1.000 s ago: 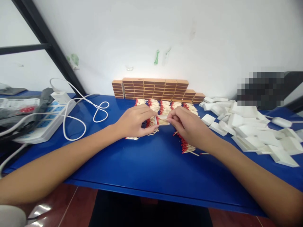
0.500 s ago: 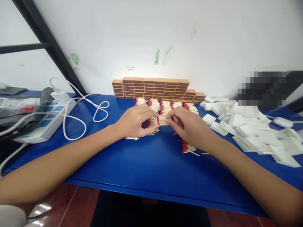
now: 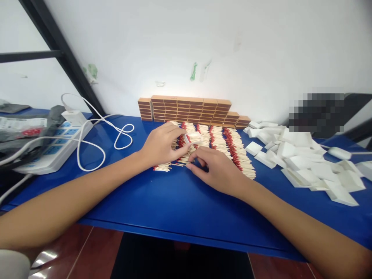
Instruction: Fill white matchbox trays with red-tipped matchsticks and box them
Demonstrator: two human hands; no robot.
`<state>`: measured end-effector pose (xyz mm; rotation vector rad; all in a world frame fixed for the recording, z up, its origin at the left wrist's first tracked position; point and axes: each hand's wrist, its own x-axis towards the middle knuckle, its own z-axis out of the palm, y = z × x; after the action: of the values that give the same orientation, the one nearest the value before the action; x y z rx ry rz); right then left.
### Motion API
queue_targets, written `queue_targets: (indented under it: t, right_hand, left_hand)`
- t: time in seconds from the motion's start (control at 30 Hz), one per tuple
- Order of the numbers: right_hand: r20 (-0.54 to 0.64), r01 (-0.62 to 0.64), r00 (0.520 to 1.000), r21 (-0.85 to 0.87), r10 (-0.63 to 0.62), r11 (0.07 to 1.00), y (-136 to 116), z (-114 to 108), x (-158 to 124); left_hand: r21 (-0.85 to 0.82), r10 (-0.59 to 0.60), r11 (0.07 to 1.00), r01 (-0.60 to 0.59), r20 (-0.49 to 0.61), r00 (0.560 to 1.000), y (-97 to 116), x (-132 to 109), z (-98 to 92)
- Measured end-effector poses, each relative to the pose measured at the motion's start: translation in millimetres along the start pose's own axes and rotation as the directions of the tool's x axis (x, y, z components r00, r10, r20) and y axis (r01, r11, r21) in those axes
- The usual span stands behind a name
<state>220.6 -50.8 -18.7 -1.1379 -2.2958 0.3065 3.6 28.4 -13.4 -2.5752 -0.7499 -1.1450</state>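
Observation:
My left hand [image 3: 162, 144] grips a small white matchbox tray [image 3: 187, 138] by its end, between thumb and fingers. Matchsticks [image 3: 194, 136] lie inside that tray, which is tilted above the table. Just below and to the right, my right hand [image 3: 216, 166] has thumb and forefinger pinched at the end of a loose matchstick [image 3: 178, 165] near the front of the rows. Red-headed matches [image 3: 221, 141] are spread in several long rows under and behind both hands. My left hand hides part of the leftmost rows.
Stacked brown matchboxes [image 3: 186, 110] stand along the wall. A heap of white trays [image 3: 314, 162] covers the right side of the blue table [image 3: 174, 205]. On the left are a power strip [image 3: 61, 143], looping white cables [image 3: 95, 149] and a grey bag [image 3: 55, 116].
My right hand has moved left and down from the tray to the front of the match rows. The tray in my left hand has tipped, showing the matches inside.

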Motion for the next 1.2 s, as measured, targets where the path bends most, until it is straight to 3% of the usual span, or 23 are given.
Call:
queue_targets:
  t: [0.43,0.7,1.07,1.2]
  right_hand:
    - [0.065,-0.006,0.998,-0.009,0.007,1.000,-9,18,7]
    - [0.080,0.006,0.997,-0.087,0.001,0.996,-5,4,3]
    - [0.194,-0.063,0.978,-0.104,0.082,0.993,-16,-5,0]
    - [0.173,-0.075,0.980,-0.114,0.094,0.991,-15,-7,-1]
  left_hand:
    - [0.002,0.001,1.000,-0.001,0.004,1.000,-2,0,0.0]
    - [-0.010,0.004,1.000,-0.004,0.000,1.000,-1,-1,0.5]
    - [-0.025,-0.005,1.000,0.005,0.001,1.000,-1,-2,1.1]
    - [-0.021,-0.001,1.000,0.001,-0.001,1.000,-1,-1,0.6]
